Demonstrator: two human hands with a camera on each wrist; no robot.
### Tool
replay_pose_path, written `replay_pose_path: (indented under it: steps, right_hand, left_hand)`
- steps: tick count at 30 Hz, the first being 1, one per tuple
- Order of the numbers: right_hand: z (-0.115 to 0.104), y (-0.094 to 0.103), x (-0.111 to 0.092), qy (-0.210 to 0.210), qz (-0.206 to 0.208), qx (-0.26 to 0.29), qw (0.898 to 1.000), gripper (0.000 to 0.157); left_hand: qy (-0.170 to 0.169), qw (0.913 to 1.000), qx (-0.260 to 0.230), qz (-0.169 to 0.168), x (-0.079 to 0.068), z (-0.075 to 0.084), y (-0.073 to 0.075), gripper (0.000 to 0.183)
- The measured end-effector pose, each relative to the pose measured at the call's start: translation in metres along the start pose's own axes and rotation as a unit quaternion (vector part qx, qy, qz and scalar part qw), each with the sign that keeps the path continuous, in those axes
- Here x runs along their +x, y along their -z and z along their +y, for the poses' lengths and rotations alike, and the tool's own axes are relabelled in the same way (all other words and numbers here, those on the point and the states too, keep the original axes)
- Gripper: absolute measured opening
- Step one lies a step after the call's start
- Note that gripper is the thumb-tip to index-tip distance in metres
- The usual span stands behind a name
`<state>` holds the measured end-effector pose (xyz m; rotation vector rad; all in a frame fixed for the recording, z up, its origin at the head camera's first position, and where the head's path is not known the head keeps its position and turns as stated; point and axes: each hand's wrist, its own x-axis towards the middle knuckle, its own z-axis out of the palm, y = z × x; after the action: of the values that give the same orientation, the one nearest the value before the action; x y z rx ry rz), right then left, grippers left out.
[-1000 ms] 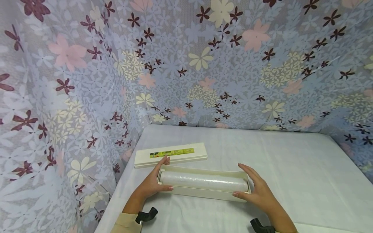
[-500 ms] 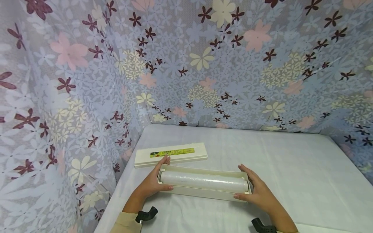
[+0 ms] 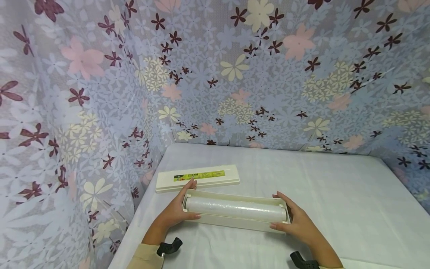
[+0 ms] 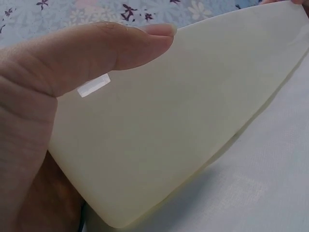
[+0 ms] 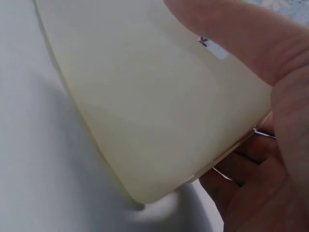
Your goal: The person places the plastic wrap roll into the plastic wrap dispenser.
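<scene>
A long cream plastic box [image 3: 231, 222] with an open top lies crosswise near the front of the white-covered table. Inside it sits a roll of cling film [image 3: 235, 209], clear and shiny. My left hand [image 3: 176, 211] grips the box's left end, its thumb [image 4: 130, 48] on the front wall and fingers behind. At the other end, my right hand [image 3: 297, 222] holds on, its thumb [image 5: 227, 29] lying across the front wall and its other fingers round the end. Whether the box rests fully on the cloth I cannot tell. Behind it lies a cream lid [image 3: 231, 175], flat.
A green-yellow label [image 3: 199, 175] marks the lid, which sits close behind my left fingertips. White cloth [image 3: 322, 186] covers the table to the right and back. A flowered curtain [image 3: 208, 93] hangs along the back and left sides.
The right hand's fingertips have shifted slightly lower, closer against the box's end. The box, the roll and the left hand hold nearly the same place; the head view has shifted a little.
</scene>
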<state>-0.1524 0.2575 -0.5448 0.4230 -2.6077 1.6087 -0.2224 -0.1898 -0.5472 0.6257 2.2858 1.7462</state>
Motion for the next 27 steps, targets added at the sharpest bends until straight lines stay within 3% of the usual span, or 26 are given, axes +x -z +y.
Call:
replay_pose_path:
  steps: [14,21,27]
  right_hand:
    - [0.002,0.001,0.001,0.013,-0.002,0.024,1.000,0.102]
    - [0.003,0.000,0.003,0.013,-0.003,0.024,1.000,0.102]
    - [0.005,0.000,0.002,0.012,-0.003,0.031,0.999,0.103]
  left_hand:
    - [-0.017,0.9998,0.009,0.002,-0.001,-0.003,0.001,0.128]
    - [-0.080,0.9962,-0.034,-0.008,-0.004,-0.004,0.015,0.121]
    - [-0.120,0.9904,-0.067,0.007,-0.008,-0.004,0.028,0.116]
